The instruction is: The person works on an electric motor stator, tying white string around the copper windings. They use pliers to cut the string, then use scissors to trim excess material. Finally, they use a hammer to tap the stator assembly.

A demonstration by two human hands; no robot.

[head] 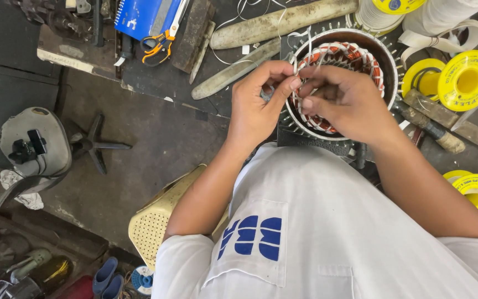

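A round motor stator (385, 61) with a metal housing and copper windings laced in white cord stands on the dark workbench. My left hand (261, 102) and my right hand (344, 102) meet over its near rim. Both pinch a thin white cord (300, 83) between fingertips, right above the windings. The near part of the stator is hidden by my hands.
Yellow spools (467, 80) and white tape rolls (443, 19) lie at the right. Orange-handled scissors (159, 47), a blue notebook (142, 16) and wooden sticks (272, 22) lie at the back. A cream plastic stool (156, 221) and a fan base (29, 138) stand below left.
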